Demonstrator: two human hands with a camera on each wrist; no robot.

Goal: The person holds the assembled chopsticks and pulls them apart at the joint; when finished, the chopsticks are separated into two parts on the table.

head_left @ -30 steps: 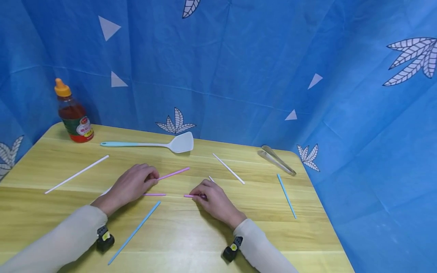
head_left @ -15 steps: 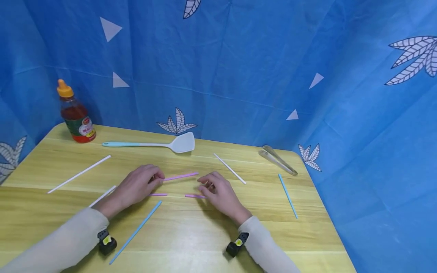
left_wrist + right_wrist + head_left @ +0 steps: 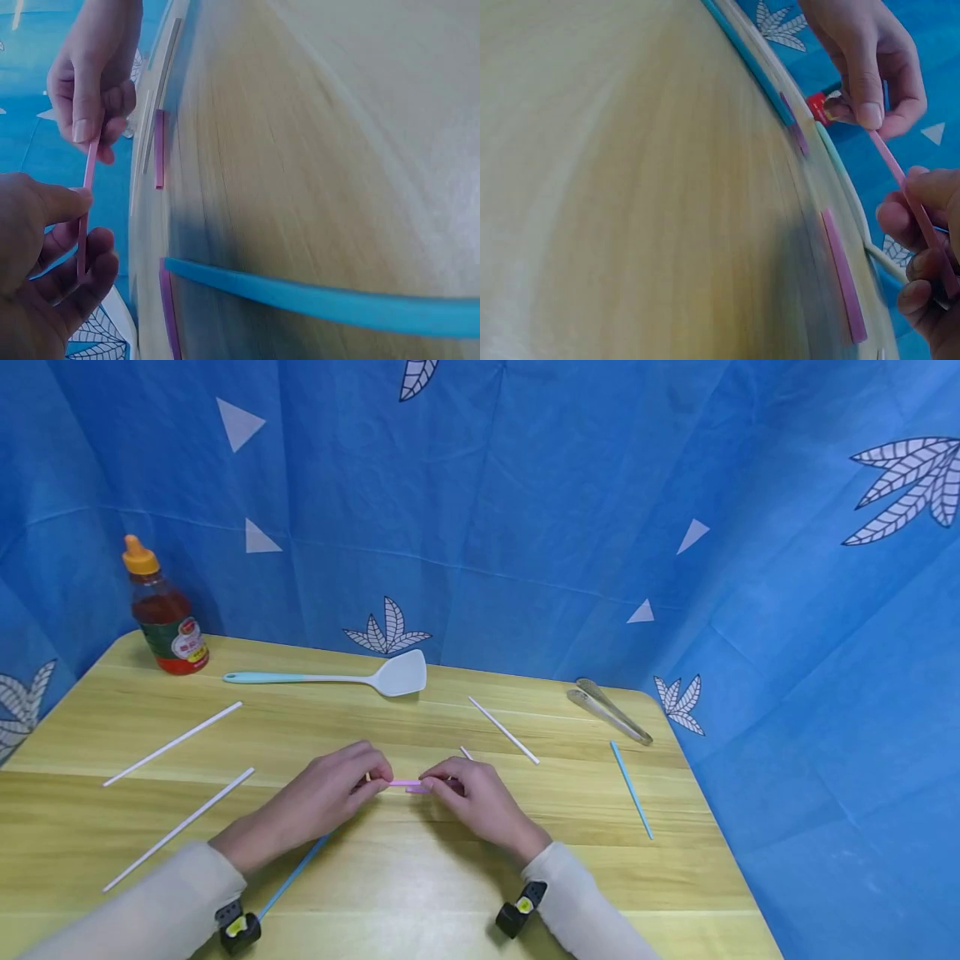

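Both hands hold one pink straw (image 3: 405,783) raised above the wooden table. My left hand (image 3: 322,797) pinches it between thumb and fingers, and my right hand (image 3: 476,795) pinches it farther along; the left wrist view shows the held straw (image 3: 86,195) spanning both hands. Beneath them a short pink straw piece (image 3: 845,279) lies on the table. Another pink piece (image 3: 169,311) lies by the end of a blue straw (image 3: 322,296), hidden behind my left hand in the head view.
White straws (image 3: 172,744) lie left, with another white straw (image 3: 504,731) behind my right hand. At right are a blue straw (image 3: 632,790) and metal tongs (image 3: 611,714). A spatula (image 3: 397,677) and a sauce bottle (image 3: 171,627) stand along the back, before a blue curtain (image 3: 480,510).
My left hand has moved right and nearer with the pink straw. My right hand was gripping the lower pink piece, let it go, and now pinches the straw my left hand holds.
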